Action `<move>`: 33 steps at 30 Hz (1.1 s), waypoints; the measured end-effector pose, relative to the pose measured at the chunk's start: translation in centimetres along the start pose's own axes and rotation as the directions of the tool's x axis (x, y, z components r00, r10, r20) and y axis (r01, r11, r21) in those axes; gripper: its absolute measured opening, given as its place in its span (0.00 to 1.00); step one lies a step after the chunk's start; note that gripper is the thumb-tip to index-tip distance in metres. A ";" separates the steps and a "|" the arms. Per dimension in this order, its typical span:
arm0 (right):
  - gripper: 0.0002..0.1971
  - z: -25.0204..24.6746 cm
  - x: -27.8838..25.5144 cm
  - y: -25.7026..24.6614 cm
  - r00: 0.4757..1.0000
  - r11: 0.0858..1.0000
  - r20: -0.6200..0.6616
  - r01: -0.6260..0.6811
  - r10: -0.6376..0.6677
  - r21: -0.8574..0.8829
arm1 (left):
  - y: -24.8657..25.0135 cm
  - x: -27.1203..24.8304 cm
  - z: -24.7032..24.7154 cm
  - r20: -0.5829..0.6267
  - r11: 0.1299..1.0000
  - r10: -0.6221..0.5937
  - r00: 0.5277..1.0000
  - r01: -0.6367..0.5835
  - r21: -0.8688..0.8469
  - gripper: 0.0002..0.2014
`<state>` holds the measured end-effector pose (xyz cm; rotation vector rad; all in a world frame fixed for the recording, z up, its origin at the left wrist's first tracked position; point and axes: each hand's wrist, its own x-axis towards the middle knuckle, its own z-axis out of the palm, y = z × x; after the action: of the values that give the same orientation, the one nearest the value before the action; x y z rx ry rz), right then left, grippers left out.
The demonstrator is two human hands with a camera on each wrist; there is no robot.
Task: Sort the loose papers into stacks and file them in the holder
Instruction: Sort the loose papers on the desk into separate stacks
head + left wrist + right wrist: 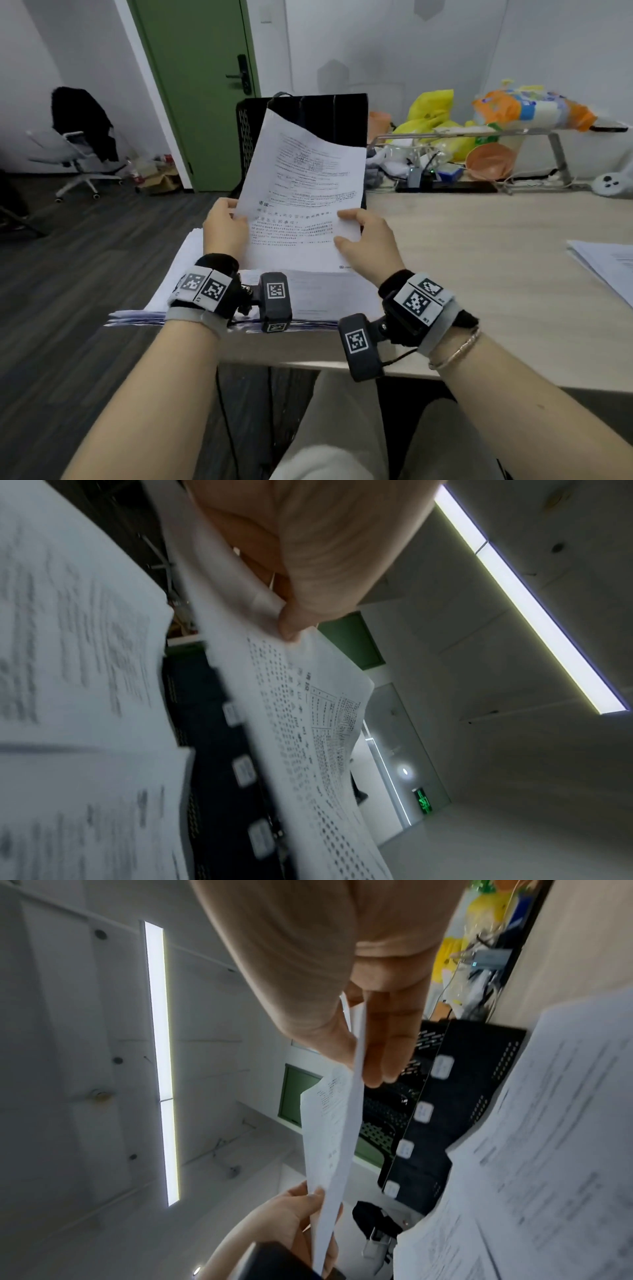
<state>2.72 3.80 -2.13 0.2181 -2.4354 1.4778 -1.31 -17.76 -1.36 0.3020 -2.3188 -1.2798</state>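
Note:
I hold a printed white sheet [301,192] up in front of me, its far corner curling over. My left hand [224,224] pinches its left edge; my right hand [363,240] pinches its right edge with the thumb on top. In the left wrist view the thumb of my left hand [301,610] presses the sheet [308,723]. The right wrist view shows my right hand [359,1047] gripping the sheet [334,1145] edge-on. Under the hands lies a thick stack of loose papers [308,301]. Behind the sheet stands the black mesh file holder [308,116] with labelled slots [445,1096].
A second pile of papers [606,263] lies at the table's right edge. Yellow bags [431,116], an orange bowl [489,161] and cables crowd the back of the wooden table [479,246]. A grey office chair [75,157] and a green door [195,85] are at left.

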 end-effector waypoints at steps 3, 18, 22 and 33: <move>0.24 2.9 -0.2 -1.2 0.997 1.000 0.071 -0.024 0.023 0.013 | -2.3 0.0 -2.5 -0.054 1.000 -0.028 0.998 0.028 -0.003 0.14; 0.20 12.7 -1.4 -2.6 0.949 0.989 0.299 -0.063 0.101 -0.134 | -11.9 0.9 -10.0 -0.193 0.980 -0.138 0.971 0.162 0.118 0.10; 0.24 14.3 -1.4 -2.3 0.912 0.973 0.376 -0.092 0.167 -0.210 | -13.3 1.2 -10.3 -0.169 0.965 -0.168 0.971 0.197 0.173 0.12; 0.29 15.7 -1.8 -1.3 0.847 0.945 0.473 -0.095 0.241 -0.313 | -14.9 0.8 -9.2 0.047 0.901 -0.294 0.955 0.261 0.347 0.07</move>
<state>2.21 -10.75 -8.47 0.3799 -3.1284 1.2319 2.11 -32.87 -9.48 0.7231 -2.6528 -1.0299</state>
